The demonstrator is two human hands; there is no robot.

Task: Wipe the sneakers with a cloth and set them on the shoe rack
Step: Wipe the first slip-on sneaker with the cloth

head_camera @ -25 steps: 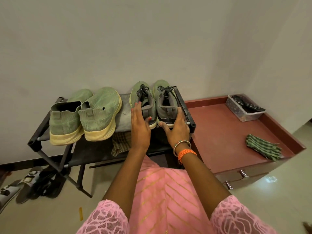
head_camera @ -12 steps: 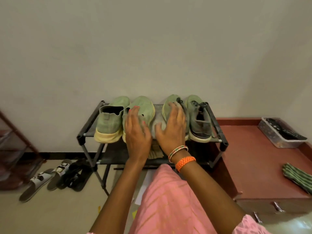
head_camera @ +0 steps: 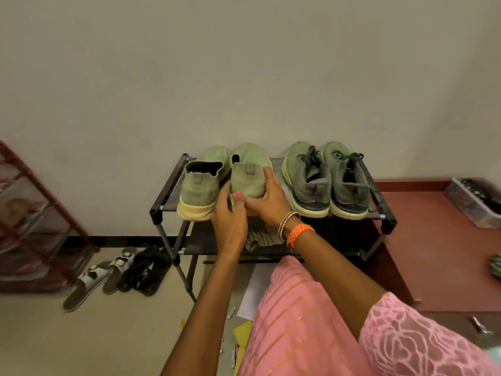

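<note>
Both my hands moved off the shoe tops: left hand (head_camera: 229,221) and right hand (head_camera: 267,198) now grip the slip-on sneaker's (head_camera: 249,177) heel at the shoe rack's (head_camera: 386,213) front edge

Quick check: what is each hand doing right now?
Left hand: grips the heel of the pale green knit slip-on sneaker.
Right hand: holds the same sneaker's heel, fingers curled round its side.

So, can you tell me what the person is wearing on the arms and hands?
Both forearms are bare. The right wrist carries a thin beaded bangle and an orange braided thread band. Near the right elbow a pink lace sleeve with a floral pattern shows. The left hand has a red-painted thumbnail. No gloves or rings are visible.
</note>
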